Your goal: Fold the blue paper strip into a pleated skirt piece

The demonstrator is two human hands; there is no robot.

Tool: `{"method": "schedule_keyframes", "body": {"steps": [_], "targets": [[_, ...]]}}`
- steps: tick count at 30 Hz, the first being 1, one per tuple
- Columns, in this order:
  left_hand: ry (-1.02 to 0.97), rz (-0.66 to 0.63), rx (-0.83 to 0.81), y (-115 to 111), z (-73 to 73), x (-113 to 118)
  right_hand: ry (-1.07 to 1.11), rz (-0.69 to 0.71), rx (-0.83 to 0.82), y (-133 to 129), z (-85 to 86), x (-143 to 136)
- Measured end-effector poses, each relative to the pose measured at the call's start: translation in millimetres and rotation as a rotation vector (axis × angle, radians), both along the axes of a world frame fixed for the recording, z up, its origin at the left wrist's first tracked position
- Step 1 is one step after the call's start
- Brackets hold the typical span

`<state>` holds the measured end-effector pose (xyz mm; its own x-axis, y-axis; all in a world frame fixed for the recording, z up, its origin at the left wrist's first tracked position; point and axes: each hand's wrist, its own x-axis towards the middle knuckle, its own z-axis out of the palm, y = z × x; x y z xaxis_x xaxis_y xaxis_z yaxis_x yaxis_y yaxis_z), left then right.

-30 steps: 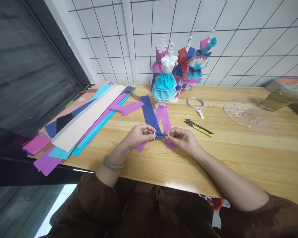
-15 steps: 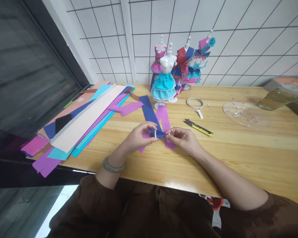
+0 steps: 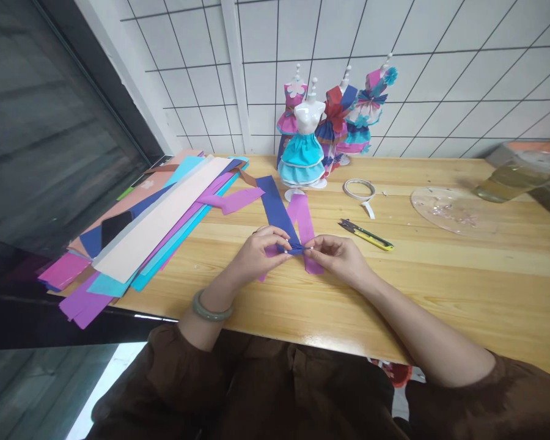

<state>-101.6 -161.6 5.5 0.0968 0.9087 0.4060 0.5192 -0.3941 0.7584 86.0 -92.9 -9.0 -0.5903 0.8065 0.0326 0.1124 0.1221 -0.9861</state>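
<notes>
Between my two hands is a small gathered piece of dark blue paper with white edging at its ends. My left hand pinches its left end, the fingertips drawn close together. My right hand grips the narrow right end between thumb and forefinger. Behind it a flat dark blue strip lies on the table, beside purple strips. Just beyond stands a small white dress form in a tiered turquoise skirt.
A pile of coloured paper strips with a dark phone-like object lies left. To the right are a yellow-black cutter, a tape roll, a clear plate and a container. More dressed forms stand near the tiled wall.
My left fingers have closed together on the left end of the gathered blue paper, which is now squeezed narrower. My right hand keeps its pinch in nearly the same place.
</notes>
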Motion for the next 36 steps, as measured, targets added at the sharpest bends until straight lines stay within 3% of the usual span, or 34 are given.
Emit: {"method": "schedule_keyframes", "body": {"steps": [25,36], "targets": [[0.036,0.024,-0.01,1.6,-2.7,-0.3,-0.007,0.013,-0.004,0.3,0.2,0.2],[-0.031,0.067,-0.108,0.3,0.6,-0.4,-0.028,0.021,0.078,-0.6,1.0,0.8]]}}
